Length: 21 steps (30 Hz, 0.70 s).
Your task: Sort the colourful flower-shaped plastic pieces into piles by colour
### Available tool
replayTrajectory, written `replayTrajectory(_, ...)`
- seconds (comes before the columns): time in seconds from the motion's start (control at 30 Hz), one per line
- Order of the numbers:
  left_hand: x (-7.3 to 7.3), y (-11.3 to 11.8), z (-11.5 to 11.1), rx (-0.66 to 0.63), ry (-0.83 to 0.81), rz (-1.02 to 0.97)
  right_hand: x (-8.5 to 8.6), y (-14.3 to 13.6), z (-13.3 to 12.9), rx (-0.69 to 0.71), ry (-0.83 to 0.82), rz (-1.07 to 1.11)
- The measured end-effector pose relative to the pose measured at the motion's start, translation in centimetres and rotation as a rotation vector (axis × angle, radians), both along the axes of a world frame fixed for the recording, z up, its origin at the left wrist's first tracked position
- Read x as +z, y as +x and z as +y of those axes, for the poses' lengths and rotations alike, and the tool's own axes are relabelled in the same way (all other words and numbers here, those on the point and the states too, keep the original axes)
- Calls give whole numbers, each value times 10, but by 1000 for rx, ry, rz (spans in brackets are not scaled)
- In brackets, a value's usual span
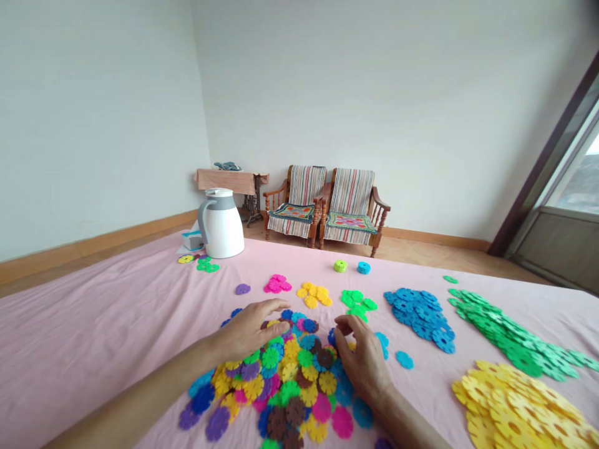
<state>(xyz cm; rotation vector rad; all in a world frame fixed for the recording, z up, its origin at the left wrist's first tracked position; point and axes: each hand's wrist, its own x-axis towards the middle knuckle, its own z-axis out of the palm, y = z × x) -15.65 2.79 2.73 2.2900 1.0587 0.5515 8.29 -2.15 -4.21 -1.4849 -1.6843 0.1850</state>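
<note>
A heap of mixed-colour notched plastic discs [290, 374] lies on the pink cloth [116, 318] in front of me. Over the heap's upper left is my left hand [255, 327], its thumb and fingers apart and nothing between them. My right hand [362, 352] rests at the heap's right side with curled fingers, by a dark blue disc [332, 337]; whether it grips that disc is unclear. Beyond the hands lie small groups of pink discs [277, 284], yellow discs [314, 294] and green discs [358, 304], plus a lone purple disc [243, 289].
Larger piles of blue discs [420, 317], green discs [515, 333] and yellow discs [519, 405] spread at the right. Short lime [340, 266] and blue [364, 268] stacks stand farther back. A white jug [224, 227] stands back left. Two chairs [350, 212] are beyond the cloth.
</note>
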Motion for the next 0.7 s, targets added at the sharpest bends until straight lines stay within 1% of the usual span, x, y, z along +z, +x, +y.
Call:
replayTrajectory(0.1, 4, -51, -14, -8, -21, 207, -3, 0, 1, 17, 1, 3)
replayTrajectory(0.17, 3, -81, -27, -62, -45, 340, -4, -1, 1, 32, -2, 3)
replayTrajectory(0.23, 1, -102, -42, -87, -59, 445, -4, -1, 0, 41, -4, 1)
replayTrajectory(0.27, 0, -107, -50, -85, -63, 484, -3, -2, 0, 43, -5, 0)
replayTrajectory(0.37, -7, -108, -70, -50, -65, 555, -2, -2, -1, 41, -5, -6)
replayTrajectory(0.47, -19, -98, -75, -20, -17, 557, -1, -2, -2, 39, -8, -10)
replayTrajectory(0.53, -27, -92, -68, -11, 40, 541, -1, -2, -2, 43, -9, -10)
replayTrajectory(0.6, -33, -87, -57, 7, 86, 533, -1, -1, -2, 46, -8, -6)
replayTrajectory(0.7, -36, -79, -39, 39, 102, 541, -2, 0, -2, 42, 0, 5)
